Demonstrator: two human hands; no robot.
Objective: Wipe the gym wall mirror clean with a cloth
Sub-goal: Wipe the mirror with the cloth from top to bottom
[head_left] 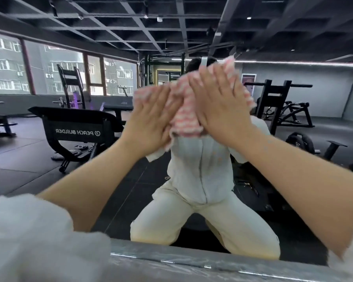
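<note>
A crumpled pink-and-white checked cloth (184, 110) is pressed flat against the large gym wall mirror (334, 102), at about head height in the upper middle of the glass. The cloth is pinned under both hands, side by side and nearly touching. The left hand (153, 117) is laid on the cloth's left part with fingers straight and spread, not curled around it. The right hand (220, 104) is laid a little higher on the cloth's right part, likewise with fingers extended and flat, the palm bearing on the fabric. Both bare forearms are stretched up from the lower corners, with pale sleeves (29, 237) seen at the shoulders.

In the mirror, a kneeling person in a light zipped top and cream trousers (202, 200) is reflected, the head hidden behind the cloth. A silvery metal ledge (192, 265) is seen along the mirror's lower edge. A black padded gym bench lettered "PEACH BUILDER" in reverse (77, 131) is reflected at left, black weight racks (277, 102) at right, and windows onto grey apartment blocks (53, 72) beyond, under a black grid ceiling (151, 27).
</note>
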